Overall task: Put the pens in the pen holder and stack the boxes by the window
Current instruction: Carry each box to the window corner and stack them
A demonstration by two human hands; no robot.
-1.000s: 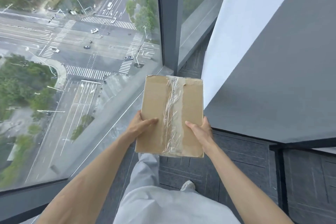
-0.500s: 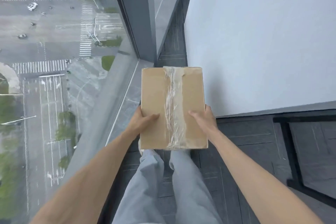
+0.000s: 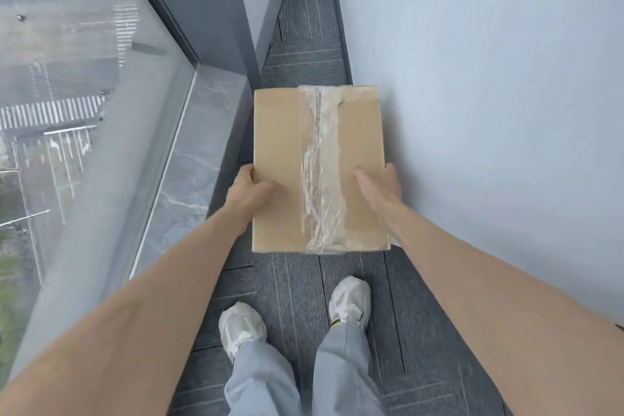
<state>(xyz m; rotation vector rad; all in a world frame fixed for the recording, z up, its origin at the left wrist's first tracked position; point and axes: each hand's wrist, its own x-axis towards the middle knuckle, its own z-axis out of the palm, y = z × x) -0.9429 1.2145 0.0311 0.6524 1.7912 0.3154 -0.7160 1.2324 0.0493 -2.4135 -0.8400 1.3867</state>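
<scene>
- A person holds a flat cardboard box (image 3: 287, 165) out in front, above the dark carpet (image 3: 304, 54).
- The left hand (image 3: 248, 194) clasps its left edge, thumb on top.
- The right hand (image 3: 381, 187) clasps the right edge.
- Clear tape (image 3: 320, 165) runs down the lid.
- The window (image 3: 67, 78) and grey sill (image 3: 189, 159) lie left; a pale wall (image 3: 489, 111) right.
- White shoes (image 3: 241, 328) stand below the box.

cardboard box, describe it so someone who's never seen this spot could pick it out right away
Start at the big window on the left and the pale wall on the right; a strip of dark grey carpet runs between them. Over that strip, ahead of the white sneakers, both hands grip a flat brown cardboard box. It is the only box in view, marked by wrinkled clear tape down its middle.
</scene>
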